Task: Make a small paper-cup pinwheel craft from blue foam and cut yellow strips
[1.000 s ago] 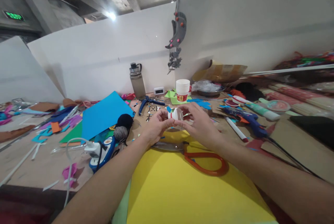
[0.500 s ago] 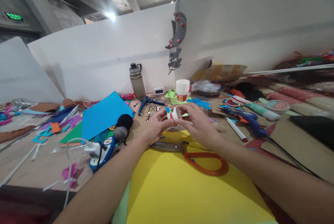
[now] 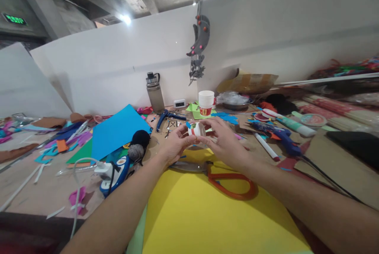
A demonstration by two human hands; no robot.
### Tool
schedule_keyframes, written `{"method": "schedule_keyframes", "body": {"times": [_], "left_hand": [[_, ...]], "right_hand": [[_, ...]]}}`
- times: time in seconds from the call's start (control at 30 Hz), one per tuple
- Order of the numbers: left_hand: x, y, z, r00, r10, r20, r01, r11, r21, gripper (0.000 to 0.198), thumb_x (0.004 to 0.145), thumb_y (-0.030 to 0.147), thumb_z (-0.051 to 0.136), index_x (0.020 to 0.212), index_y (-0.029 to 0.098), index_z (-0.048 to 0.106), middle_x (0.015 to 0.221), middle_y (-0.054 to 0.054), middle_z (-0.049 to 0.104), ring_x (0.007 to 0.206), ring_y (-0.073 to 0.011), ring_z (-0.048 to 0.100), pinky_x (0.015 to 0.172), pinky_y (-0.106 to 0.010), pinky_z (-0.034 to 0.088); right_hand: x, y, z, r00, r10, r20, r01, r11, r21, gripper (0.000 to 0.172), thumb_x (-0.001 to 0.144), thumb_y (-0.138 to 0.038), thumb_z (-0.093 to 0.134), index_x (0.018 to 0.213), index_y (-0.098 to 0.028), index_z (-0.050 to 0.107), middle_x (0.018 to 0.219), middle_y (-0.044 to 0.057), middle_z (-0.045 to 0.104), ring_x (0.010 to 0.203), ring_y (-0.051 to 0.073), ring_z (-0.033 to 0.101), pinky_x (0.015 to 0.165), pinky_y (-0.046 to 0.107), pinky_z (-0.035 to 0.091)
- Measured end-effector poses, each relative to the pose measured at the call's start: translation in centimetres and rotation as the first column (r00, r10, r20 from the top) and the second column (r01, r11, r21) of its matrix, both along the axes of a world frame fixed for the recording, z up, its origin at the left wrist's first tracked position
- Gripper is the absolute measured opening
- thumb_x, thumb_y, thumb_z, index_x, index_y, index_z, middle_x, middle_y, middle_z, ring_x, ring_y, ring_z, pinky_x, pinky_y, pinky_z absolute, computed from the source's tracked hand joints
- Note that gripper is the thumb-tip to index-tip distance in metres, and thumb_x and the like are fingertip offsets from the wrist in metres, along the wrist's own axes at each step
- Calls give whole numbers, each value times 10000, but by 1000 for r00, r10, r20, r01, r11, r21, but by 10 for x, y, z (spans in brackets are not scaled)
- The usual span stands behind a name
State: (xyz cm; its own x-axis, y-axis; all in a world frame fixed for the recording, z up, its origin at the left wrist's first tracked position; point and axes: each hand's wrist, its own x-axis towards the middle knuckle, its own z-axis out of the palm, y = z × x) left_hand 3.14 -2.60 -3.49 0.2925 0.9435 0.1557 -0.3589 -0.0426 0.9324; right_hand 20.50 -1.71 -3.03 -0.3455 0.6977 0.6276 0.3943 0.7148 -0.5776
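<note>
A small white paper cup [image 3: 196,129] with a red band lies tilted on its side between my hands, a bit of blue paper at its upper left. My left hand [image 3: 177,142] grips it from the left, thumb at the lower edge. From the right, my right hand [image 3: 218,135] curls its fingers round the other end of the same cup. Just below them, large scissors [image 3: 233,185] with orange handles rest on a sheet of yellow paper [image 3: 204,214]. Behind stands a stack of paper cups [image 3: 206,102] on light green paper.
A grey bottle [image 3: 154,95] and a small digital clock [image 3: 179,103] stand by the white partition. Blue card [image 3: 115,131], yarn balls [image 3: 139,143] and a power strip [image 3: 116,175] lie left. A glue gun [image 3: 281,137] and a marker [image 3: 267,147] lie right. A grey moon ornament [image 3: 201,41] hangs behind.
The view has shifted very slightly. Both hands keep hold of the paper cup in nearly the same position.
</note>
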Motion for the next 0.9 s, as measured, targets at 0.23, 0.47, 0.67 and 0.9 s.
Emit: {"method": "schedule_keyframes", "body": {"times": [0.23, 0.47, 0.67, 0.9], "left_hand": [[-2, 2, -2, 999, 5, -41, -5, 1000, -7, 349, 599, 252, 799, 911, 163, 668, 963, -76, 668, 813, -156, 614, 736, -264, 467], [-3, 3, -5, 1000, -10, -2, 10, 999, -35, 290, 631, 252, 782, 870, 155, 647, 857, -44, 660, 760, -128, 610, 736, -249, 477], [1, 2, -6, 1000, -1, -3, 1, 998, -55, 307, 665, 303, 758, 896, 143, 636, 811, -39, 655, 727, -126, 623, 754, -265, 482], [5, 2, -5, 997, -26, -68, 21, 997, -76, 286, 641, 333, 766, 749, 135, 591, 645, -1, 603, 604, -113, 595, 676, -253, 476]], "right_hand": [[-1, -1, 1, 998, -53, 42, 51, 998, 43, 307, 822, -321, 608, 1109, -230, 548, 1087, 96, 562, 1037, 262, 526, 861, 428, 457], [0, 3, -2, 995, -92, 35, 91, 995, 32, 337, 767, -335, 680, 1043, -204, 537, 1009, 73, 575, 935, 223, 538, 801, 368, 466], [-3, 2, -6, 985, -168, 38, 167, 985, 44, 341, 740, -356, 696, 997, -205, 530, 984, 75, 550, 881, 224, 534, 735, 360, 468], [-5, 3, -11, 977, -196, 81, 190, 979, 69, 358, 706, -293, 725, 988, -197, 526, 1013, 86, 545, 972, 251, 514, 803, 382, 459]]}}
